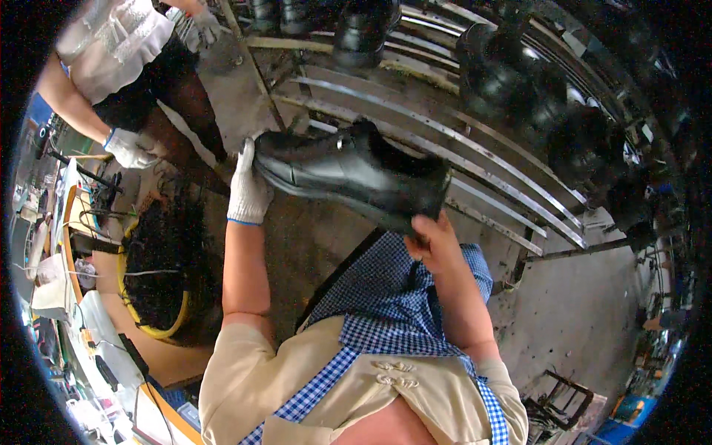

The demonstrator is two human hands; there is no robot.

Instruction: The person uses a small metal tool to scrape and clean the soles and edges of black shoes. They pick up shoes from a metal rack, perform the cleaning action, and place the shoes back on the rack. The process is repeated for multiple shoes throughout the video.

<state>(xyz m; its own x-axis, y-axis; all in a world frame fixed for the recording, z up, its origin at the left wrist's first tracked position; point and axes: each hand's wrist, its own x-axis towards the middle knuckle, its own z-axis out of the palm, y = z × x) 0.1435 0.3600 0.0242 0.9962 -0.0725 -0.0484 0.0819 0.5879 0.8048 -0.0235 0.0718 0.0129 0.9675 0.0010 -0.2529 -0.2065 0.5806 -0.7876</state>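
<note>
A black leather shoe (334, 172) is held up in front of me, lying sideways with its toe to the left and its heel to the right. My left hand (249, 185), in a white knitted glove with a blue cuff edge, is closed on the toe end. Bare fingers of my right hand (432, 239) grip the lower heel end. The shoe's opening faces up and away from me. Part of each hand's grip is hidden behind the shoe.
Beyond the shoe stands a metal slatted rack (415, 111) bearing several black shoes (497, 74). At the far left, another person's gloved hand (132, 148) hangs near a cluttered workbench (74, 215). A yellow-rimmed round container (162, 331) with dark contents sits at left.
</note>
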